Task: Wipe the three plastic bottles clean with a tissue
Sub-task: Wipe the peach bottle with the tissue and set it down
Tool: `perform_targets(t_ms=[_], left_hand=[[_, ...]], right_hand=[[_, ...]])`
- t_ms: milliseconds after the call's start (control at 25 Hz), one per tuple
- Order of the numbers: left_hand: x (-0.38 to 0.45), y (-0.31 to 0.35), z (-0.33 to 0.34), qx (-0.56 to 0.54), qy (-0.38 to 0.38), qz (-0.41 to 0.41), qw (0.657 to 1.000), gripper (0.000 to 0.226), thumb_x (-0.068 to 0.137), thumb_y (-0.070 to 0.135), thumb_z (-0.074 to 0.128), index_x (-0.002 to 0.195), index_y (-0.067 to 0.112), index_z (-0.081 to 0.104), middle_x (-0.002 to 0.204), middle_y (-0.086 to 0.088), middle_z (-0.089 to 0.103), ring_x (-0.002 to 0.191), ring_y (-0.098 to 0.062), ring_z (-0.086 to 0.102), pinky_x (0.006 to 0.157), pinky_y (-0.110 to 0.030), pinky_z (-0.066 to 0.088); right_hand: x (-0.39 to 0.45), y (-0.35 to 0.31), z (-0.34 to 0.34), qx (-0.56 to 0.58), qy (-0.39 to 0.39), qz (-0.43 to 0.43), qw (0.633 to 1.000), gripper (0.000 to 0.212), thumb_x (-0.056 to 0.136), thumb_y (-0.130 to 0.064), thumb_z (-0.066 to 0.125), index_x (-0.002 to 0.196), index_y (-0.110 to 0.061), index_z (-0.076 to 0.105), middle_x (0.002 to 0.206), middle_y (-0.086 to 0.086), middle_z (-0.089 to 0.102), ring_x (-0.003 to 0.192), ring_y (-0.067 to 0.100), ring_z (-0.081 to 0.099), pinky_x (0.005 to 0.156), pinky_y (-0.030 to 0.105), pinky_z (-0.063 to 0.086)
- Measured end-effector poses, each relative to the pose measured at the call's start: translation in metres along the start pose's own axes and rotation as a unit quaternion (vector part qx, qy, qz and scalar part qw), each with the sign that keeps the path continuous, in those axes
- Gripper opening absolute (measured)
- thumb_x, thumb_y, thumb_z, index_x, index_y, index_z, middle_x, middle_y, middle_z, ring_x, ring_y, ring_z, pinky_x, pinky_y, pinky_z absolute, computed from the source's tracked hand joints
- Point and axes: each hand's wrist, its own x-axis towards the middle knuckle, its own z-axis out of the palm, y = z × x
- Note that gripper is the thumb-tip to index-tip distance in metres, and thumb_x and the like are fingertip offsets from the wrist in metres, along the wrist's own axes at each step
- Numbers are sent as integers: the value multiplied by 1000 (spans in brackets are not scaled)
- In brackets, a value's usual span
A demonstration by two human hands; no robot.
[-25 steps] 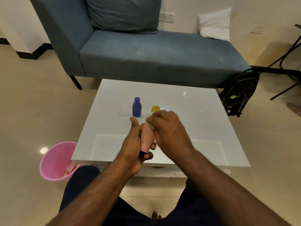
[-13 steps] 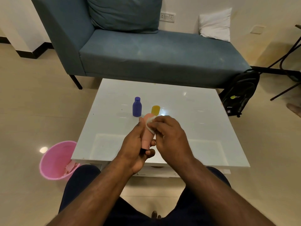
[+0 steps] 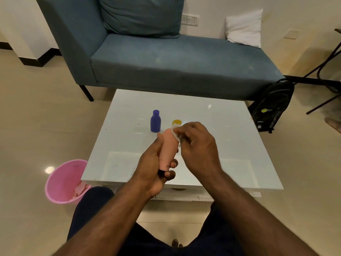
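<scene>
The left hand [image 3: 154, 163] curls round the lower part of the pink bottle [image 3: 167, 147], holding it above the near half of the white table [image 3: 239, 145] with its cap end down toward the palm and its base tipped away toward 12 o'clock. The thumb lies along the bottle's left side; the fingers wrap under it, their tips showing at the bottle's right.

The right hand [image 3: 198, 145] pinches a white tissue [image 3: 176, 133] against the upper right side of the pink bottle — the tissue is a small folded pad, touching the bottle near its far end, with the fingers bent over it from 3 o'clock.

On the table at 11 o'clock from the hands stands the purple bottle [image 3: 155, 121], upright with its cap on. Just beside it at 3 o'clock is the yellow bottle [image 3: 176, 122], of which only the top shows behind the tissue and the right hand's fingers; whether it touches anything cannot be told.

Off the table's near left corner, at 8 o'clock from the hands, a pink bin [image 3: 64, 182] sits on the floor with crumpled pinkish scraps inside. A blue sofa [image 3: 175, 58] runs along the far side at 12 o'clock, a white cushion [image 3: 244, 27] at its right end, and a black backpack [image 3: 273, 104] leans at 2 o'clock — near the table's far right corner.
</scene>
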Motion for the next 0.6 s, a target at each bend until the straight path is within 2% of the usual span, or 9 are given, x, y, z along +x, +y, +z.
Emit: perform_targets(t_ms=[80,200,280,400,480,560,600], left_hand=[[0,0,1,3,-3,7,1000,56,96,58,50,126,13,62,96,-15,63,59,-16,51,42,-23,37],[0,0,0,21,-9,24,999,67,85,67,51,125,15,65,98,-16,64,64,-19,50,45,-25,36],[0,0,1,30,-3,23,999,73,87,69,49,128,11,61,91,-13,62,57,-15,49,42,-23,36],[-2,0,4,43,-4,23,999,75,88,72,44,126,9,60,83,-9,62,53,-14,48,42,-22,35],[-1,-1,5,52,-7,30,998,78,83,75,42,121,9,62,77,-8,61,51,-14,47,40,-21,35],[-2,0,4,66,-6,37,997,79,81,76,40,118,10,63,74,-8,59,50,-14,46,39,-21,35],[-2,1,4,71,-3,37,997,81,80,77,39,120,10,62,76,-10,60,50,-13,46,40,-21,35]], right_hand=[[-7,-9,4,-10,-2,-2,1000,21,85,-2,61,101,-11,71,102,2,61,91,11,54,77,15,46],[-24,-16,7,-41,-41,-57,997,26,81,-1,64,105,-10,70,105,5,62,95,16,53,81,13,38],[-7,-7,3,-30,-27,-29,999,23,84,-2,65,105,-11,70,105,4,63,92,15,55,80,18,46],[11,-8,-1,-44,-15,21,999,20,86,-8,68,106,-10,70,106,7,64,92,17,57,81,19,43],[2,-17,4,-92,-58,-36,993,27,76,-5,77,102,-8,71,103,10,66,93,26,59,80,27,45],[0,-18,3,-109,-78,-98,986,32,69,-5,82,99,-8,72,99,10,67,91,28,60,78,33,49],[6,-14,0,-96,-76,-86,989,30,73,-6,80,101,-8,72,100,10,67,92,27,60,79,33,50]])
